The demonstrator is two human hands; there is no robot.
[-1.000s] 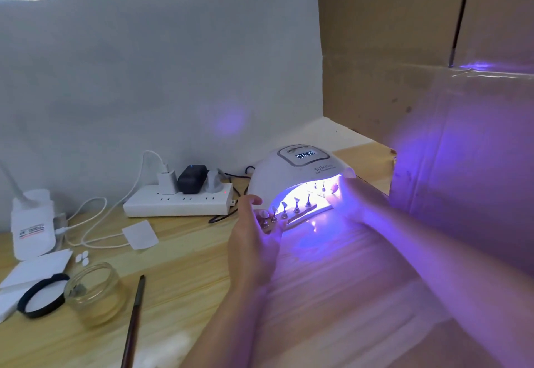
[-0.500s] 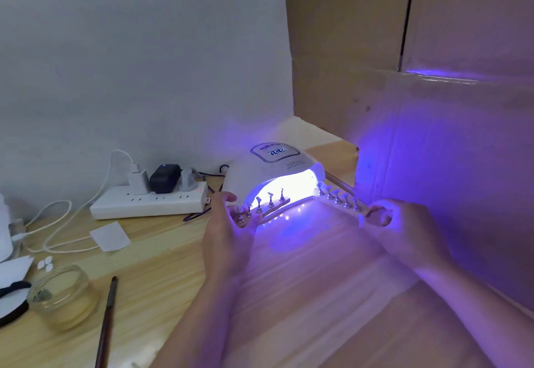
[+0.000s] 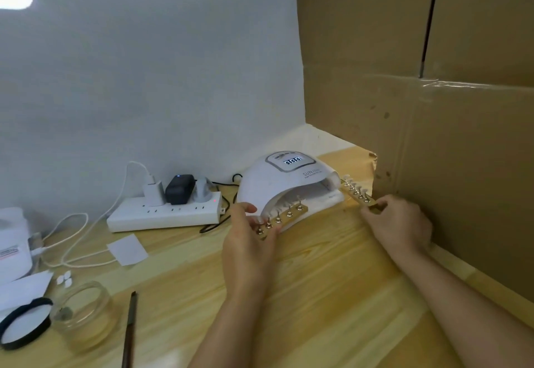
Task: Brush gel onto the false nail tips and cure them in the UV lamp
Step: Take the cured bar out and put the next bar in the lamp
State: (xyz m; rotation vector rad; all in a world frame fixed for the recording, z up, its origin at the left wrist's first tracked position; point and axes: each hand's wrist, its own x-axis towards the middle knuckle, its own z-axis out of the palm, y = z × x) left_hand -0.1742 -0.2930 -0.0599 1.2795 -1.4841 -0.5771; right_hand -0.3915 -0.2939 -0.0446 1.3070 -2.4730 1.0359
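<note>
- the left hand (image 3: 250,247) pinches the near end of a wooden strip (image 3: 284,216) set with small metal stands, thumb on the far side, fingers under and over it; the strip's far end reaches into the mouth of the uv lamp (image 3: 284,184).
- the right hand (image 3: 400,224) pinches the near end of a second strip (image 3: 357,194), which lies outside the lamp, just beside its right edge and close to the cardboard box (image 3: 450,107).
- false nail tips (image 3: 351,184) show pale on the stands of the right strip (those on the left strip are too small to make out).
- the lamp sits on the wooden table (image 3: 332,295), its display lit, no glow from its mouth.
- a brush (image 3: 130,330) and a glass jar (image 3: 82,314) lie near left; a power strip (image 3: 164,215) sits behind.
</note>
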